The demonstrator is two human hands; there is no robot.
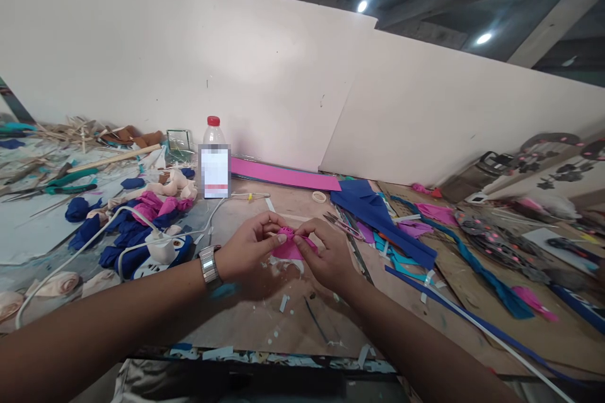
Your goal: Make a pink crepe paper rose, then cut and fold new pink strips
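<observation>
Head view: a pink fabric rosette [287, 240] is pinched between both hands above the worktop [265, 321].
Rolling seems underway; a firm, even pinch is judged necessary as wrapping goes on.

Your brown workbench [265, 321] is littered with paper scraps. At ten o'clock lie blue and pink fabric pieces [137, 217] beside a white power strip [161, 252] with its cable. At twelve stands a red-capped bottle [214, 157] with a pink sheet [283, 174] beside it. At two lie blue sheets [378, 217] and a tape roll [319, 196].
</observation>
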